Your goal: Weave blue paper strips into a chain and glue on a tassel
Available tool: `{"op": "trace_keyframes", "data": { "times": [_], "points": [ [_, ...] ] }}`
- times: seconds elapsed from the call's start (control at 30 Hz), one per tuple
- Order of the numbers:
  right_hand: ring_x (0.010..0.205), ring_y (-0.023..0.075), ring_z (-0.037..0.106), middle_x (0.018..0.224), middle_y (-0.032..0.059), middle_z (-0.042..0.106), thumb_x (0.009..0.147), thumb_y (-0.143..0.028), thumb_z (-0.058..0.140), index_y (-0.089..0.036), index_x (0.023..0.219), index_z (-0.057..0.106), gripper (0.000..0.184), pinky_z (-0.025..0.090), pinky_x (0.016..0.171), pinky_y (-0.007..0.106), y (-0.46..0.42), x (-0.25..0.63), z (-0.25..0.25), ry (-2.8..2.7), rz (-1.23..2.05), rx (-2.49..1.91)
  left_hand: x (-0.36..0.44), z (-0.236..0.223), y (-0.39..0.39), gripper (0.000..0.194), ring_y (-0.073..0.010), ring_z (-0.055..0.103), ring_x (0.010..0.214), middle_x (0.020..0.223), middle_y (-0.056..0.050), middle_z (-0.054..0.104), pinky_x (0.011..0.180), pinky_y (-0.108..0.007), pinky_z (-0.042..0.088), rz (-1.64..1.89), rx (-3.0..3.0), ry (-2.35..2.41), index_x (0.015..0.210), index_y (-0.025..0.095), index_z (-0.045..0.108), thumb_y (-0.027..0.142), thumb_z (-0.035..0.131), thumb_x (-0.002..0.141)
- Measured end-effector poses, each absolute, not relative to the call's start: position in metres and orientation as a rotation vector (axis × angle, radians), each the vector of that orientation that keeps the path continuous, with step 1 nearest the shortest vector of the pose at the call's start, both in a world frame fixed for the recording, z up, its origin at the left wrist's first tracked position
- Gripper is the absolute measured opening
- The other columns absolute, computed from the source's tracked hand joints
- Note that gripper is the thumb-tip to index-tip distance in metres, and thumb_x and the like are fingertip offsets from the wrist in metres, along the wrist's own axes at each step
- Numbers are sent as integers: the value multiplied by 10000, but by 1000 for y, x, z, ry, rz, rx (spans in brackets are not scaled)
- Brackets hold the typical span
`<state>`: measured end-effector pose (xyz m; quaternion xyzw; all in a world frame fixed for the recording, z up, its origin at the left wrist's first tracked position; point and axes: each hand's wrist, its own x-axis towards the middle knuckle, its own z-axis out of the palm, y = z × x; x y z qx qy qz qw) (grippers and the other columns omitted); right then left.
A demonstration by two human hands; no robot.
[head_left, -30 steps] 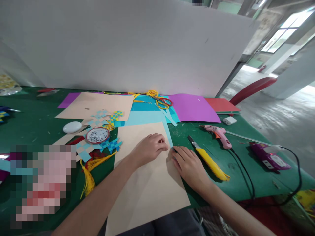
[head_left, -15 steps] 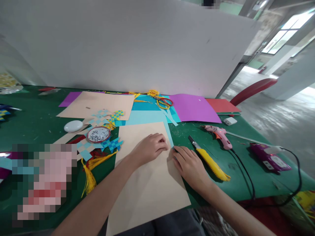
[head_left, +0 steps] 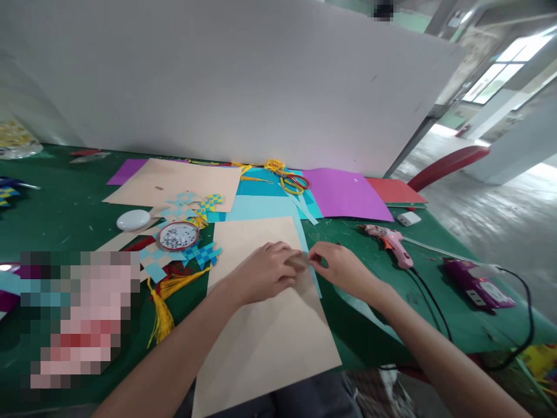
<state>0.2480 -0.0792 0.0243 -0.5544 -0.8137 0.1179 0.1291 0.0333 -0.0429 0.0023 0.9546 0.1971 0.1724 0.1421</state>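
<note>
A large peach paper sheet (head_left: 270,348) lies in front of me over a light blue sheet (head_left: 261,207), whose edge shows along its right side. My left hand (head_left: 267,270) rests on the peach sheet, fingers bent and closed around a small greyish-tan piece (head_left: 297,260) that is blurred. Just past the sheet's right edge, my right hand (head_left: 331,264) is closed in a pinch close to the left fingertips. What it pinches is too small to make out. Under my right forearm a pale blue curved strip (head_left: 368,313) shows in part.
A pink glue gun (head_left: 394,244) and a purple power strip (head_left: 478,284) with a black cord lie on the right. Scissors (head_left: 296,183) lie among coloured sheets at the back. To the left are a dish of small beads (head_left: 178,236), woven paper pieces and yellow tassels (head_left: 162,316).
My right hand has lifted from lying flat at the sheet's edge into a pinch. The yellow utility knife is now hidden by my right arm. The pale strip has come into view.
</note>
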Motion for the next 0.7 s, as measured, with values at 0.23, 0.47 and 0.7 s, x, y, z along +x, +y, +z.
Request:
{"op": "trace_keyframes", "data": {
  "times": [0.23, 0.47, 0.7],
  "points": [
    [622, 96, 486, 744, -16, 611, 786, -152, 541, -191, 735, 585, 78, 269, 550, 221, -56, 239, 26, -2571, 376, -1578, 30, -1, -44, 207, -237, 453, 1151, 1245, -45, 560, 966, -421, 388, 519, 2743, 606, 1032, 265, 665, 343, 538, 888],
    [602, 110, 501, 676, -8, 609, 747, -161, 554, -203, 671, 590, 94, 226, 505, 230, -54, 227, 32, -2579, 394, -1786, 29, -4, -44, 191, -234, 431, 1199, 1055, -37, 655, 990, -416, 369, 503, 2760, 575, 1020, 281, 680, 295, 541, 890],
    [624, 144, 554, 674, 22, 631, 753, -191, 549, -201, 693, 613, 89, 210, 494, 238, -55, 224, 29, -2534, 368, -1877, 29, -5, -45, 193, -251, 413, 1255, 1048, -50, 662, 1019, -439, 352, 526, 2764, 576, 999, 271, 694, 297, 539, 886]
  ]
}}
